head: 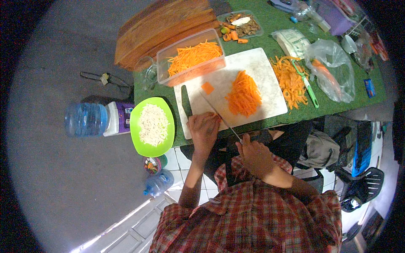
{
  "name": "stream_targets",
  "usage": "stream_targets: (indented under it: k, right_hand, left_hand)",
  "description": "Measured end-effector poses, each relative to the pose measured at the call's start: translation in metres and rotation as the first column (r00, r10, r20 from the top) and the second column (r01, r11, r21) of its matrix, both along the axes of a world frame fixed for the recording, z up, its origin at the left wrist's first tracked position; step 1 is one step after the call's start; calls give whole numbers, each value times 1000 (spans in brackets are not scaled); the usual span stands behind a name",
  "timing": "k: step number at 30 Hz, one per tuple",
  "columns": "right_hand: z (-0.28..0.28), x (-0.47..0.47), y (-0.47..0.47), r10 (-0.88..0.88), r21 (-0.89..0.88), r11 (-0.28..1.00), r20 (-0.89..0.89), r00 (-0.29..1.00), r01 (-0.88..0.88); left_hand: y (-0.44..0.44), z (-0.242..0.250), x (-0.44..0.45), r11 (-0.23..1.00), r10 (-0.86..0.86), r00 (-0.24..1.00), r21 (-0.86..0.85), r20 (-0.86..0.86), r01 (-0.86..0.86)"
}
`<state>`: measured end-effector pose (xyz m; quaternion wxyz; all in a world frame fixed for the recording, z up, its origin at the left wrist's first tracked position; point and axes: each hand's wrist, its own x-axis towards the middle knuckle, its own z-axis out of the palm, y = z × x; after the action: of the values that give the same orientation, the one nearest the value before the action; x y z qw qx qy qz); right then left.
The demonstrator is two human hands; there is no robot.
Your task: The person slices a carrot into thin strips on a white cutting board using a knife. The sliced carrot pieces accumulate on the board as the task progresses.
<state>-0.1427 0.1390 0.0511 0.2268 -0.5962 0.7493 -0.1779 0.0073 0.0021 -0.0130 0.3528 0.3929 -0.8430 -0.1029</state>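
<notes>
My right hand (pixel 255 155) grips the handle of a kitchen knife (pixel 228 126), its thin blade slanting across the front of a white cutting board (pixel 265 68). Close against the blade, my left hand (pixel 204 128) presses down on the board with bent fingers, and a bit of orange carrot shows at its fingertips. Beyond the knife tip lies a flat carrot slice (pixel 208 88). A heap of carrot strips (pixel 244 95) rests on the board's right half. Behind the board's left side, a clear plastic container (pixel 190 77) holds more carrot strips (pixel 196 57).
A green bowl (pixel 171 126) of white strips stands at the table's left edge. Carrot peelings (pixel 288 82), a green-handled peeler (pixel 310 90) and a plastic bag (pixel 346 79) with a carrot lie right. Behind sits a tray (pixel 258 22) of scraps. A water dispenser (pixel 118 117) stands left.
</notes>
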Motion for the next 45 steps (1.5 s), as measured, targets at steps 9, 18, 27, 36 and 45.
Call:
stream_targets:
  k: [9, 18, 27, 36, 45]
  right_hand:
    - [-7, 11, 1, 38, 32, 999, 63, 997, -40]
    - [-13, 10, -28, 12, -84, 996, 1, 1000, -12]
    - [-9, 6, -13, 7, -45, 999, 51, 999, -4]
    - [-7, 15, -13, -6, -35, 999, 47, 999, 8]
    - [-15, 30, -17, -29, 110, 993, -42, 999, 34]
  left_hand:
    - [0, -5, 1, 999, 8, 999, 43, 32, -10]
    - [-4, -9, 4, 998, -15, 1000, 69, 18, 13]
    - [-6, -7, 7, 993, -42, 998, 106, -46, 47]
    - [-4, -9, 5, 993, 15, 997, 122, -76, -5]
    - [0, -4, 8, 997, -52, 998, 55, 45, 50]
